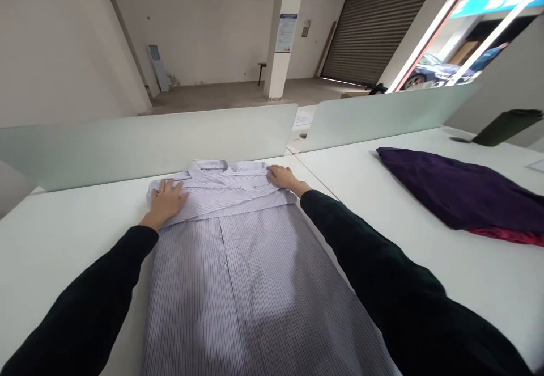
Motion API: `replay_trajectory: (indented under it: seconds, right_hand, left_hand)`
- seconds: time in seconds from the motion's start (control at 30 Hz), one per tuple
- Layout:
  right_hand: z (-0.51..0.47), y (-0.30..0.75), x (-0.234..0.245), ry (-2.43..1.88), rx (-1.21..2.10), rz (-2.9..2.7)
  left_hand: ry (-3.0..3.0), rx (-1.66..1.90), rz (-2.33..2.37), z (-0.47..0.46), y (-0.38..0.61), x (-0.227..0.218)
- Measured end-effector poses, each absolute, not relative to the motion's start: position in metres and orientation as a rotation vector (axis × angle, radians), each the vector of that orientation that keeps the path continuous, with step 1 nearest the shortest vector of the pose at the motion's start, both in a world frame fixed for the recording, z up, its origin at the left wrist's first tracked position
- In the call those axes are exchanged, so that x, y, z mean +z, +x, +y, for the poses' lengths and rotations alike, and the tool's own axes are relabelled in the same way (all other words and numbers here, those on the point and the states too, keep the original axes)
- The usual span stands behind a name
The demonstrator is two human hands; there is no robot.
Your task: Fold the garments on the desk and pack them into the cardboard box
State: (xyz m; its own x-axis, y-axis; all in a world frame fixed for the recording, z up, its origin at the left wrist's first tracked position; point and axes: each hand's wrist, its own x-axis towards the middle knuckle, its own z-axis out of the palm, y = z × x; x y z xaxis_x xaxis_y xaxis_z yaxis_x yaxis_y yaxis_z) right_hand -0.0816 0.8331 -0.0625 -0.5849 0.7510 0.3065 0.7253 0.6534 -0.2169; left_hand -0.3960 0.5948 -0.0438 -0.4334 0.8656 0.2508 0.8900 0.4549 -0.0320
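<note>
A striped button-up shirt [255, 274] in pale purple and white lies front side up, its collar at the far end. Both sleeves are folded across the chest, one over the other. My left hand [167, 201] rests flat with fingers spread on the shirt's left shoulder. On the opposite shoulder, near the sleeve fold, lies my right hand [284, 177], its fingers stretched out over the cloth. The shirt's lower end runs out of view at the bottom.
The shirt is on a white table [51, 251]. Frosted glass dividers [191, 138] stand along its far edge. To the right lie a folded dark purple garment [459, 189], a red cloth [510, 235] under it, and a dark green rolled item [505, 126].
</note>
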Motion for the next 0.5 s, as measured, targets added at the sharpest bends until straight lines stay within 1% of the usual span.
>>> replay_trajectory:
  seconds: [0.07,0.13,0.33,0.5]
  right_hand:
    - [0.832,-0.080,-0.063,-1.183,0.110,-2.517]
    - [0.830,-0.079,-0.061,-1.171,0.093,-2.504]
    - [0.819,-0.111,-0.035,-0.966,0.020,-2.461]
    - [0.806,-0.171,-0.010,-0.700,0.080,-2.618]
  left_hand:
    - [-1.535,-0.109,-2.573,0.592,-0.397,-0.047]
    - [-1.550,-0.107,-2.558,0.588,-0.397,-0.046]
    - [-1.764,-0.180,-2.095,0.575,-0.355,-0.035]
    - [-2.103,-0.118,-1.804,0.569,-0.296,-0.046]
